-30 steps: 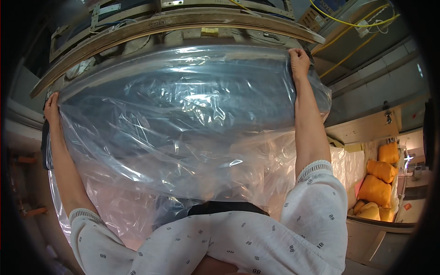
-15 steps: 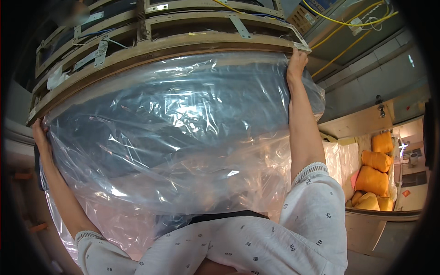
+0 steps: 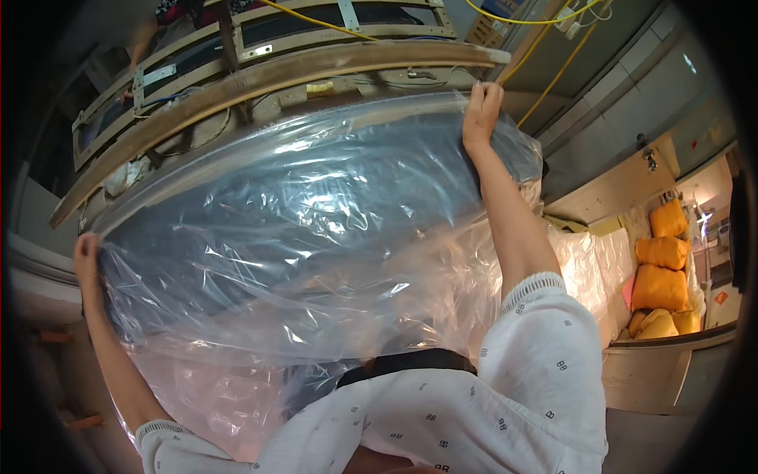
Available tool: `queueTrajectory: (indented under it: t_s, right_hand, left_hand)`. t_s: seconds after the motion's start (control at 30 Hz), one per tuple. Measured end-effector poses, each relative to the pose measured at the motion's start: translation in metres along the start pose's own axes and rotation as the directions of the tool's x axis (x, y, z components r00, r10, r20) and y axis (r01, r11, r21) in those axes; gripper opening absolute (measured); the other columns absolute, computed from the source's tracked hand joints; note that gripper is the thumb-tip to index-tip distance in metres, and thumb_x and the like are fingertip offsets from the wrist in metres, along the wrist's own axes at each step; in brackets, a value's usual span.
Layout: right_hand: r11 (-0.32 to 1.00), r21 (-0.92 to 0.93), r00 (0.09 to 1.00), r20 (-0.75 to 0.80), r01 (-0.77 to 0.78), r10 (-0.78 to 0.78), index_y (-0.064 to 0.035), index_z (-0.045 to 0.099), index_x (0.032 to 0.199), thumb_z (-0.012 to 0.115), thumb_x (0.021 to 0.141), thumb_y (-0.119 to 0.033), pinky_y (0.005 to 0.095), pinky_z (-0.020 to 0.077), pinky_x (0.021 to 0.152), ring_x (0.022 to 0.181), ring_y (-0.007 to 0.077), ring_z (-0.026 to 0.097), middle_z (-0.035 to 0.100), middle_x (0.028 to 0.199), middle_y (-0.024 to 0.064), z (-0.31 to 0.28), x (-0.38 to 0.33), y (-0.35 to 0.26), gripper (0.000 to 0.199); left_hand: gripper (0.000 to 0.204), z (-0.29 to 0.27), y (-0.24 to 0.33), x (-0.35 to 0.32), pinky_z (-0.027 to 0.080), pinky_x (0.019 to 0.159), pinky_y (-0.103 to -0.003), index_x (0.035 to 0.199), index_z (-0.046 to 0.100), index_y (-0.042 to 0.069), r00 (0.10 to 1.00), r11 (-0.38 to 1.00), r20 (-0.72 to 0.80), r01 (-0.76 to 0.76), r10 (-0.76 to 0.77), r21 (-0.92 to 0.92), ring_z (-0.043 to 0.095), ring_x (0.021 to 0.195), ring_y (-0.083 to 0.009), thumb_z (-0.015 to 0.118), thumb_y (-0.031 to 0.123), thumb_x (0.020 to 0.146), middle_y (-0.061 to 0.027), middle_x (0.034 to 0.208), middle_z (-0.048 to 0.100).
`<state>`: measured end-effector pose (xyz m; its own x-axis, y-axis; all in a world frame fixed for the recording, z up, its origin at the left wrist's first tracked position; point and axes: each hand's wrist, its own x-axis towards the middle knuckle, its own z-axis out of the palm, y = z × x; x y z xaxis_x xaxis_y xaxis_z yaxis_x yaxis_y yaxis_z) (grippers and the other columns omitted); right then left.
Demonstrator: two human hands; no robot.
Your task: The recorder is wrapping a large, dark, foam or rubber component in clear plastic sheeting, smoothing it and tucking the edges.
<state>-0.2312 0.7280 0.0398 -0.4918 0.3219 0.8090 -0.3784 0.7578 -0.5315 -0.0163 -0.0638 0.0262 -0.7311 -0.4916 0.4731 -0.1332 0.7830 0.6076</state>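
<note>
A wide sheet of clear plastic film (image 3: 379, 268) stretches in front of me, wrinkled and shiny. Beneath its far part lies something dark blue (image 3: 237, 197); the film hides what kind of thing it is. At the film's far left corner, my left hand (image 3: 87, 261) pinches the edge. My right hand (image 3: 482, 114) grips the far right corner, fingers closed. Just beyond the film's edge, a long wooden bar (image 3: 316, 65) spans from left to right, apart from both hands, with a gap below it.
Behind the bar stands a wooden frame (image 3: 213, 39) with metal brackets. Yellow cables (image 3: 557, 75) hang at the far right near a cardboard box (image 3: 485, 31). Orange bundles (image 3: 662, 288) are stacked at the right. Another person's arm (image 3: 142, 39) shows at the far left.
The wooden bar has come away from the film's edge, baring a gap with wires. Both hands have drawn back slightly toward me with the film.
</note>
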Motion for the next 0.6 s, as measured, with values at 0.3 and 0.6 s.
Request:
queueTrajectory:
  t_s: [0.3,0.6]
  right_hand:
    - [0.468,0.269,0.480,0.771,-0.842,0.420,0.0023,0.040,0.113,0.062,0.078,-0.021,0.0209,0.0394,0.053,0.060,0.0092,0.047,0.053,0.080,0.0044,-0.060,-0.057,-0.091,0.047]
    - [0.662,0.217,0.352,0.933,-0.718,0.076,-0.0046,0.060,0.092,0.066,0.075,-0.020,0.0187,0.0316,0.048,0.056,0.0031,0.039,0.049,0.066,-0.0050,-0.091,-0.086,-0.137,0.024]
  left_hand:
    - [0.038,-0.240,0.010,-0.106,0.037,0.090,-0.028,0.116,0.050,-0.001,0.904,0.841,-0.227,0.212,-0.362,-0.498,0.048,0.102,-0.0168,0.056,0.023,0.086,-0.0087,0.113,0.053]
    - [0.041,-0.327,0.039,-0.239,0.044,0.069,-0.029,0.114,0.055,0.005,0.759,0.821,-0.323,0.478,-0.566,-0.313,0.055,0.081,-0.0152,0.062,0.029,0.082,0.0004,0.103,0.057]
